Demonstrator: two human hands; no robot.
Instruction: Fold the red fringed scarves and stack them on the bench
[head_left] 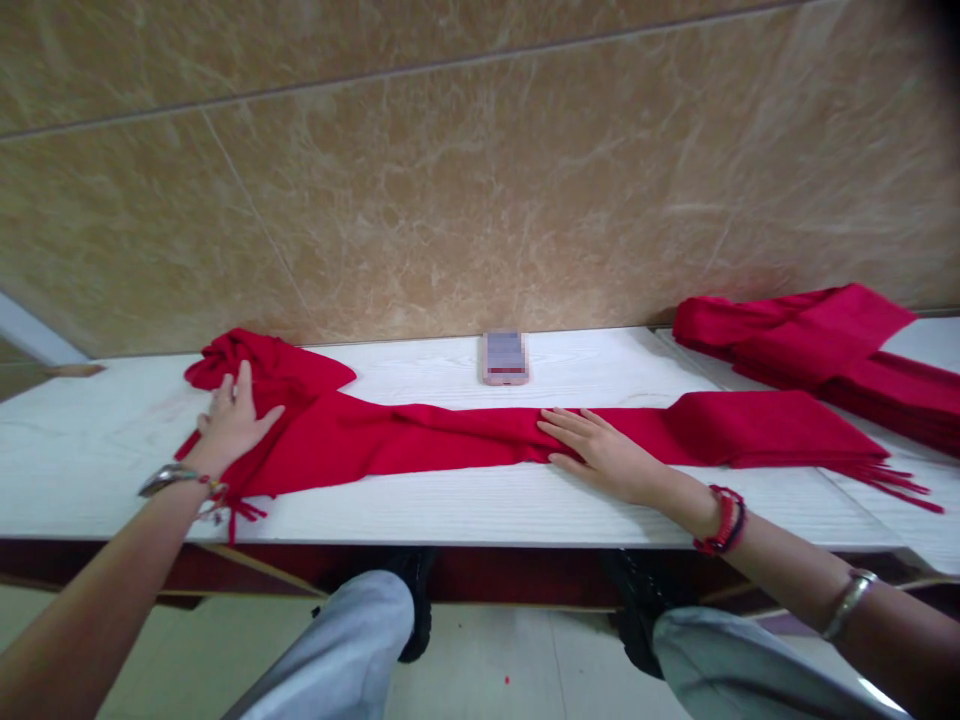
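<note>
A long red scarf with fringed ends stretches across the white bench top. Its left part is bunched and crumpled, while the right end lies folded in a flat layered strip with fringe sticking out. My left hand rests on the bunched part with its fingers spread. Over the middle of the strip, my right hand lies flat, palm down, fingers stretched out to the left. Neither hand grips the cloth. Small wrinkles run along the fabric between the two hands.
Folded red scarves are piled at the right on the bench. A phone lies at the back by the tiled wall. My knees and black shoes show below the bench's front edge.
</note>
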